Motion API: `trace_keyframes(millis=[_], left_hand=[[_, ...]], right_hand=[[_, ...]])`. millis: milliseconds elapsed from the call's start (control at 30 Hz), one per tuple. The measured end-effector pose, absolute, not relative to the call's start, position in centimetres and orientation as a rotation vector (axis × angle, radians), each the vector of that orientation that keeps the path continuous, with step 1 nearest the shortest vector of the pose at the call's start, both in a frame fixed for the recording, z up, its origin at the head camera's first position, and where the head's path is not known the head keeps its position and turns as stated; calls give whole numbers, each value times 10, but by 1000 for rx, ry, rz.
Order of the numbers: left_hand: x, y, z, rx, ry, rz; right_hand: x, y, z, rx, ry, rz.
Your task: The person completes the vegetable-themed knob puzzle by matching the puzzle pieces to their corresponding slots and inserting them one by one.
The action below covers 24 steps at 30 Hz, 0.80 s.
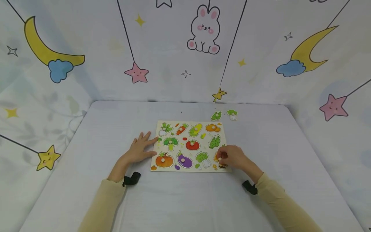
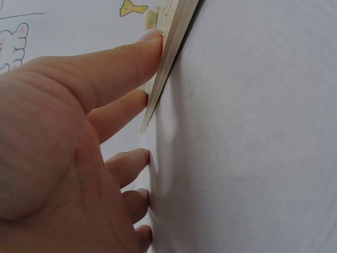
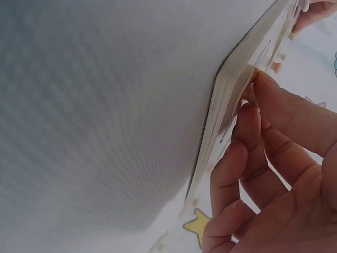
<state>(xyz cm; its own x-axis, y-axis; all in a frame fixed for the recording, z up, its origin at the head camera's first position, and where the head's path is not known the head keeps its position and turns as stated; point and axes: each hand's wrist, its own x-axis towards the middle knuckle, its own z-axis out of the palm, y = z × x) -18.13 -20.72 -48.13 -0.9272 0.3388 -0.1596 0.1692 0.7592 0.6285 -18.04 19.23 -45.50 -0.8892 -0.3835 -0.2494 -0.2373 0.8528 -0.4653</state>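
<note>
A wooden vegetable puzzle board [image 1: 174,123] lies flat on the table. My left hand [image 1: 140,149] is spread with its fingers fairly straight, thumb and index fingertip at the board's left edge. At the lower right corner, my right hand [image 1: 233,157] pinches the small knob of an orange-brown puzzle piece [image 1: 222,166], largely hidden by the fingers. Knobbed pieces sit in the board, among them the pumpkin [image 1: 164,160], eggplant [image 1: 185,161], tomato [image 1: 192,145] and broccoli [image 1: 170,143]. The bok choy picture [image 1: 203,159] and green vegetable picture [image 1: 214,141] show no knob.
Beyond the board's far right corner lie a loose green vegetable piece [image 1: 216,116] and a loose bok choy piece [image 1: 232,114]. A white cloth covers the table [image 1: 179,199]. Behind it rises a backdrop [image 1: 168,38] printed with moons, stars and a rabbit.
</note>
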Motion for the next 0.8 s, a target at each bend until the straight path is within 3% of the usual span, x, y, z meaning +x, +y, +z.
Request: trace_keyframes(millis=[267,600,800], left_hand=[[-181,-207,-480,394,2692,928],[-181,-209,-479,413,2712,936],[-182,-208,-482,433,2709,953]], right_hand=[[-197,200,-438,-403,2606,-658],[-304,233,-428,-122,2823,-960],[-339,245,-437,67,2819,-899]])
